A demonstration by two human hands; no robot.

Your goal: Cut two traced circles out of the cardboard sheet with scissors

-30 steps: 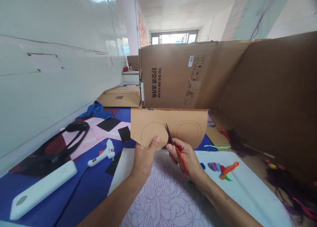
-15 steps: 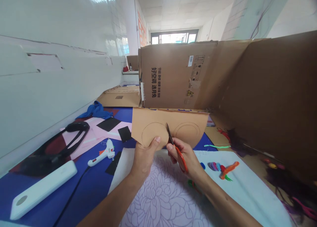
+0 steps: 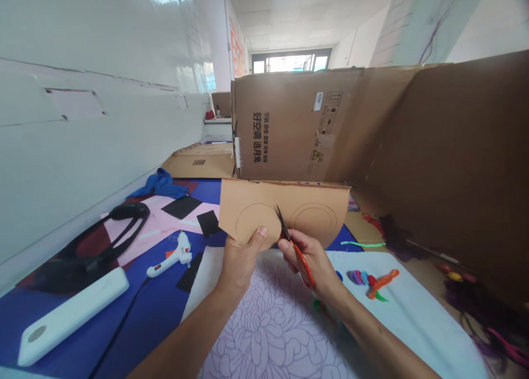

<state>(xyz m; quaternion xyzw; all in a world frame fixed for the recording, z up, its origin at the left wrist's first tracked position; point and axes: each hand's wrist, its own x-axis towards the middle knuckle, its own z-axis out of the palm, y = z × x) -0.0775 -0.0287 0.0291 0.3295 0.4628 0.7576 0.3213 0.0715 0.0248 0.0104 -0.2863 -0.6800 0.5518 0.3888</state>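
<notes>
A sheet of tan card (image 3: 312,194) with pencilled circles on it is held up in front of me. My left hand (image 3: 243,258) grips its lower edge, thumb lying on the face of the left circle. In my right hand (image 3: 309,255) are scissors (image 3: 303,266) with orange handles and dark blades. The blades look closed and point up, at the right side of the left circle, between the two drawn shapes. Beneath both hands lies a white sheet (image 3: 264,324) with a flower line drawing.
To the left are a white glue gun (image 3: 173,258), a long white device (image 3: 74,318), a black strap-like object (image 3: 111,241), black squares (image 3: 209,223) and a blue cloth (image 3: 159,185). Coloured clay-like pieces (image 3: 382,282) lie at right. Large cardboard walls (image 3: 297,125) stand behind and right.
The card's right side has shifted slightly to the right and spread a little. Both hands and the scissors stay almost where they were.
</notes>
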